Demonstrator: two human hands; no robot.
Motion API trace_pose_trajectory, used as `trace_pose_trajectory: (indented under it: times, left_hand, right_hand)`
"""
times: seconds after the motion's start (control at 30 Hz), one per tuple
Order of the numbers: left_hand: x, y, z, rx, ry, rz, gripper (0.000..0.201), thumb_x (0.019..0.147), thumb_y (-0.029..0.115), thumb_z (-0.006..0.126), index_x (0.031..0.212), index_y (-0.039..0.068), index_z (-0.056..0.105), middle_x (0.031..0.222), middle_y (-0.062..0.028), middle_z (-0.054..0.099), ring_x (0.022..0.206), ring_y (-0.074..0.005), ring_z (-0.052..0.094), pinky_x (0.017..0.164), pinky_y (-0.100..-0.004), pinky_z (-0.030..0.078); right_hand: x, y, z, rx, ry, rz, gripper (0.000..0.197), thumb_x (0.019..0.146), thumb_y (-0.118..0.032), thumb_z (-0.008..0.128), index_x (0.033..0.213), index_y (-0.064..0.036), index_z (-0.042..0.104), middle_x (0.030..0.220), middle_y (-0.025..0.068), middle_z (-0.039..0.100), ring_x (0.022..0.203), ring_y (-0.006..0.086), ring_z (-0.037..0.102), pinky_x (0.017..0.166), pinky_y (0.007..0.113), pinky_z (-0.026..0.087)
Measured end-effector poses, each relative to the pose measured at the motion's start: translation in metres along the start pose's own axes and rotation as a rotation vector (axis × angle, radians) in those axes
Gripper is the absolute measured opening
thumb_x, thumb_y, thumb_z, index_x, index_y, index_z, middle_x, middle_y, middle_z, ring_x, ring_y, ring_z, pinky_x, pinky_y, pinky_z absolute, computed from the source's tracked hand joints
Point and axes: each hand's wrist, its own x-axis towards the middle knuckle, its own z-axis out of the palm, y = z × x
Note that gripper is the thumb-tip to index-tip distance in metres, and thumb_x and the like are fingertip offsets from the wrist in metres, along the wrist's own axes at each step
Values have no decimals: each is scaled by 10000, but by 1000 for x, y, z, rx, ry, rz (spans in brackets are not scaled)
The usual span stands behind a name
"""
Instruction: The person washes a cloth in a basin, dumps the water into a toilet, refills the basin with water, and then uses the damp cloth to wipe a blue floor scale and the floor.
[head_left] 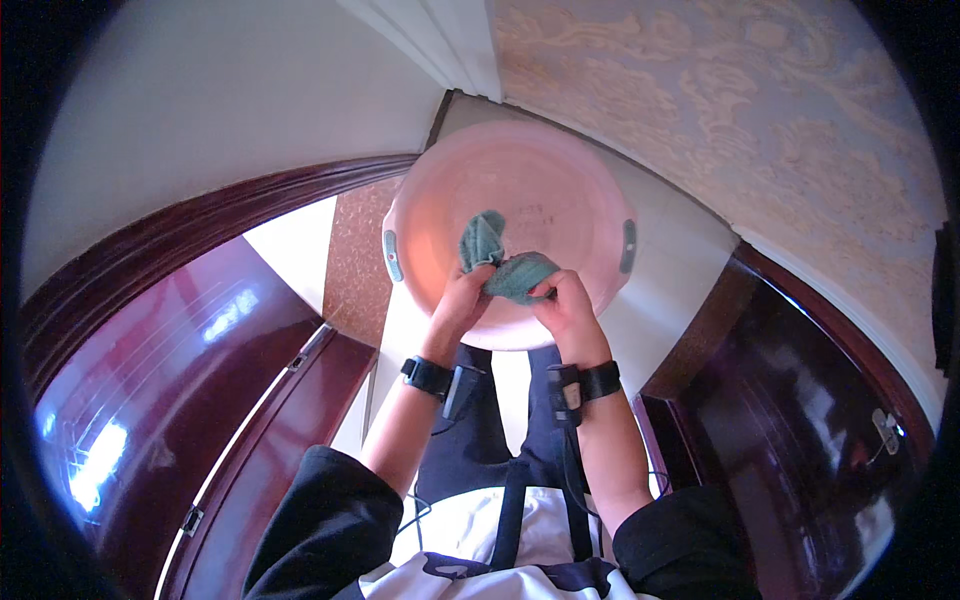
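Observation:
Between my two hands a green cloth (522,277) is bunched, one end flopping up and away from me. My left hand (462,300) is closed on it at the middle, thumb on top. At its right end my right hand (567,303) grips the cloth with bent fingers. Both hands are over the near part of a large round pink basin (455,170), which has a grey-green handle on each side. The basin's bottom is partly hidden by the cloth and hands.
A patterned wall (720,110) rises behind and to the right of the basin. Dark red glossy doors stand on both sides, the left door (170,330) and the right door (810,400). Pale floor tiles (675,240) lie around the basin. Each wrist wears a black strap with a small device.

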Motion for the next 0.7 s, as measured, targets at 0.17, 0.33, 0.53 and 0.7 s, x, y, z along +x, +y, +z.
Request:
trace_pose_trajectory:
  times: [0.17,0.33,0.53,0.7]
  left_hand:
    - [-7,23,1,-139,60,-52,220,850,68,515,1057,1,484,985,-96,547,893,-211,575,731,-326,499]
    - [1,18,-1,-159,222,-91,178,801,52,529,973,7,551,910,-97,574,849,-193,582,721,-322,487]
    - [5,-4,34,-192,431,102,256,713,-5,509,963,-41,552,918,-102,594,823,-197,570,742,-304,470]
    - [7,-9,38,-268,423,275,289,640,-67,461,923,-41,515,832,-104,586,773,-197,548,712,-292,441]
  right_hand:
    - [1,-48,24,45,81,-140,717,632,140,443,1310,-68,340,1324,149,354,1092,313,454,909,368,419]
    - [-6,-30,33,-1017,-116,-559,843,623,22,631,1370,-106,262,1285,169,336,1101,359,377,939,445,355]
    - [16,-1,47,-865,200,-486,587,638,-93,658,1180,-50,438,975,149,443,923,323,428,832,430,348]
    - [28,6,45,-701,264,-650,258,642,-82,646,874,-30,548,954,162,555,948,349,516,834,429,404]
